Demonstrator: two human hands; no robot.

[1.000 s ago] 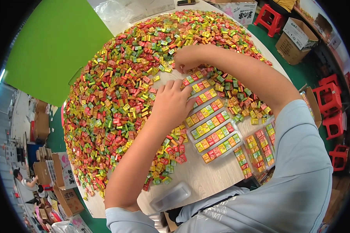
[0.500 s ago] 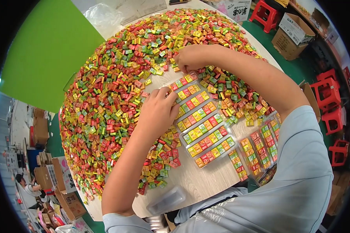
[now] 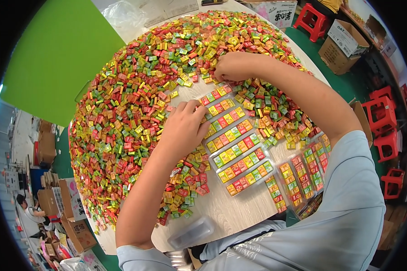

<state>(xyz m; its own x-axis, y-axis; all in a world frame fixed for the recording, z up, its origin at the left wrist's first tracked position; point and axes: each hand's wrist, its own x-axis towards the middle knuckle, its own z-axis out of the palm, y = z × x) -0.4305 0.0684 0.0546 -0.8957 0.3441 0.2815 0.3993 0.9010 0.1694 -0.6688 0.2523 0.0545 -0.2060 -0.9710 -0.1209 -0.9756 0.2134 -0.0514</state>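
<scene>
A wide heap of small wrapped candies (image 3: 122, 113) in red, yellow, green and orange spreads over the table. In front of me a stack of clear plastic trays (image 3: 240, 152) lies in slanting rows, each filled with a line of candies. My left hand (image 3: 183, 124) is at the left end of the farther trays, its fingers bent over a tray's edge and the thumb lower down beside the rows. Beyond the farthest tray, at the heap's edge, my right hand (image 3: 235, 67) has its fingers curled downward and together; its fingertips hide whatever they hold.
More filled trays (image 3: 298, 180) stand at the right, near my body. An unfilled clear tray (image 3: 192, 232) lies at the near table edge. A green board (image 3: 59, 58) rises at the far left. Red stools (image 3: 312, 21) and cardboard boxes (image 3: 341, 47) stand beyond the table.
My right hand has shifted slightly to the right along the farthest tray. My left hand stays almost where it was at the tray ends. The whole view has tilted a little.
</scene>
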